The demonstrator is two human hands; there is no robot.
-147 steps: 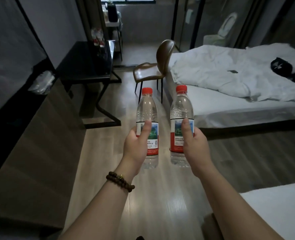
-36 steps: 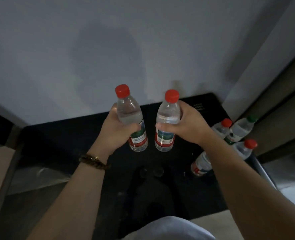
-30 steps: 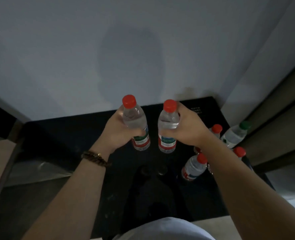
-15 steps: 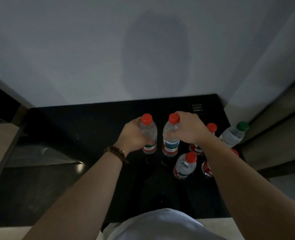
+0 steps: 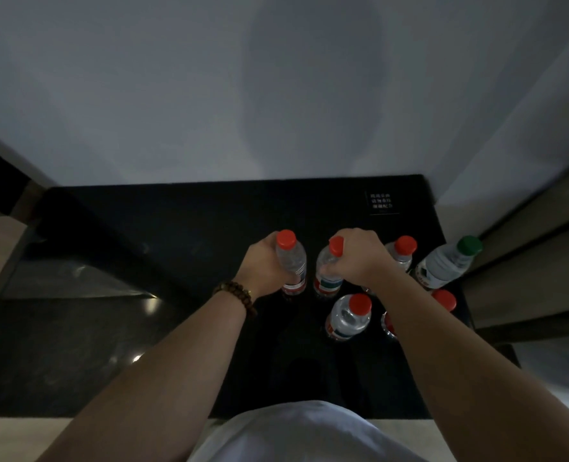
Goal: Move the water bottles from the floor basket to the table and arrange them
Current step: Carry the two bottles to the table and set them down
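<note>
Left hand: the left hand (image 5: 265, 266) is wrapping around a clear plastic water bottle with a red cap (image 5: 292, 261), clasping its upper body; a brown bead bracelet (image 5: 235, 294) is sitting on the wrist.
Right hand: the right hand (image 5: 360, 256) is gripping the neck and shoulder of a second clear red-capped bottle (image 5: 327, 274), fingers curling over its cap.
Held bottles: both are standing upright, side by side and just apart, bases at or just above the glossy black tabletop (image 5: 176, 235); contact cannot be told.
Bottles at 3 o'clock of the right hand: a red-capped bottle behind the hand (image 5: 403, 250) and a larger green-capped bottle (image 5: 446, 261) are standing near the table's right edge.
Bottles at 5 o'clock of the right hand: a red-capped bottle near the front (image 5: 349, 316) is standing free; another red-capped bottle (image 5: 443, 300) is showing partly behind the right forearm.
Background: a small black sign with white text (image 5: 380, 201) is lying at the tabletop's 1 o'clock corner, against a pale grey wall (image 5: 209, 78).
</note>
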